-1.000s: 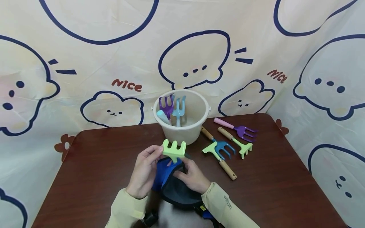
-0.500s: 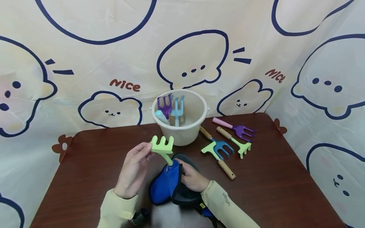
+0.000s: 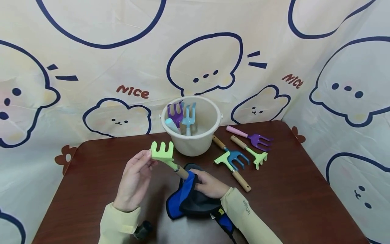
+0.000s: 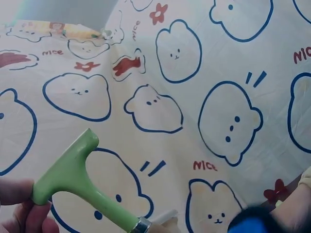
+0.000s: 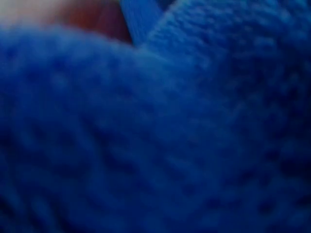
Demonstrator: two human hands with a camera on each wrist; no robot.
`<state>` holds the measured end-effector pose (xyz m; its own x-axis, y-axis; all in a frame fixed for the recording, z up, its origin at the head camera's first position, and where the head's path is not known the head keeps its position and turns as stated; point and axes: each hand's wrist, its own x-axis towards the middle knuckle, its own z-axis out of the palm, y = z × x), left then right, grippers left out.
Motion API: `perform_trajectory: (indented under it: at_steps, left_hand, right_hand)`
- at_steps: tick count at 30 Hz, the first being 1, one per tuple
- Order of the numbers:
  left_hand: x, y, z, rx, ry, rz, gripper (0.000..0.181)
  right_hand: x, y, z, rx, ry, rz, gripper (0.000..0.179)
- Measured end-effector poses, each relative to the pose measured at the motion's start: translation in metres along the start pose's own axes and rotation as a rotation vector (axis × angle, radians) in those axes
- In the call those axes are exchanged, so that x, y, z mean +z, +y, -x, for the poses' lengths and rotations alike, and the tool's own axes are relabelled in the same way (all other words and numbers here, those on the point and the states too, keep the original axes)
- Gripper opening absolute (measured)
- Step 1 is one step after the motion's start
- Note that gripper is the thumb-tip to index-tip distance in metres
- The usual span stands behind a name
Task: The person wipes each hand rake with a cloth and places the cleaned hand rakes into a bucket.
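In the head view my left hand pinches one end of the light green head of a small hand rake, tines up. Its neck slopes down right to a metal collar and wooden handle, whose lower part is hidden in a blue and black cloth piece. My right hand grips that cloth around the handle, thumb on top. In the left wrist view, finger and thumb hold the edge of the green rake head. Fuzzy blue fabric fills nearly all of the right wrist view.
Behind the hands a white bucket holds a purple fork, a light blue fork and a light blue handle. Right of it on the brown table lie a purple fork, a blue fork and two green tools.
My left hand has moved left and slightly up with the rake head, away from the cloth. Part of the wooden handle now shows. My right hand keeps its hold on the cloth.
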<state>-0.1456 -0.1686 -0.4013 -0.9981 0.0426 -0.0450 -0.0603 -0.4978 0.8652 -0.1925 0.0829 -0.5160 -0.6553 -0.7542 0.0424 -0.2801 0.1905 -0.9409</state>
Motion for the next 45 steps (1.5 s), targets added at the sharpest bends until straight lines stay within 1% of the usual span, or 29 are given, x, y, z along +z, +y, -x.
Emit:
perform_trajectory:
  at_steps: [1,3,4,6,8,10,13,17,21,25,33,39,42,45]
  left_hand:
    - [-0.001,0.001,0.0,0.012,-0.006,0.008,0.025]
    - [-0.004,0.004,0.002,0.042,-0.013,0.023,0.027]
    - [-0.005,0.005,0.002,0.064,-0.018,0.034,0.027]
    - [-0.008,0.007,0.003,0.121,-0.035,0.059,0.028]
    - [-0.01,0.009,0.004,0.168,-0.056,0.08,0.03]
    - [-0.012,0.01,0.004,0.198,-0.079,0.095,0.031]
    - [-0.014,0.01,0.003,0.213,-0.093,0.099,0.031]
    - [-0.014,0.009,0.003,0.226,-0.099,0.093,0.031]
    - [-0.014,0.008,0.002,0.255,-0.137,0.094,0.032]
    - [-0.012,0.006,0.002,0.279,-0.189,0.132,0.033]
    - [-0.004,0.002,0.0,0.3,-0.227,0.221,0.031]
    - [0.005,0.011,-0.002,0.365,-0.211,0.237,0.027]
    - [0.011,0.015,-0.008,0.389,-0.189,0.245,0.024]
    - [0.016,0.015,-0.018,0.39,-0.18,0.257,0.022]
  right_hand:
    - [-0.002,0.001,0.0,0.023,0.002,0.031,0.027]
    - [-0.004,0.002,0.0,0.065,0.03,0.102,0.019]
    - [-0.005,0.003,0.0,0.077,0.047,0.127,0.014]
    - [-0.006,0.004,-0.001,0.111,0.09,0.183,0.012]
    - [-0.007,0.005,0.0,0.143,0.117,0.203,0.012]
    - [-0.007,0.006,0.0,0.159,0.127,0.2,0.013]
    - [-0.006,0.007,0.0,0.183,0.123,0.2,0.012]
    - [-0.006,0.007,0.0,0.181,0.125,0.196,0.01]
    - [-0.006,0.008,0.0,0.18,0.129,0.199,0.009]
    - [-0.006,0.009,-0.001,0.175,0.135,0.2,0.007]
    - [-0.007,0.006,0.001,0.17,0.146,0.217,0.007]
    - [-0.008,0.006,0.001,0.154,0.155,0.223,0.005]
    - [-0.007,0.006,-0.001,0.146,0.151,0.227,0.007]
    - [-0.005,0.007,-0.002,0.161,0.139,0.218,0.009]
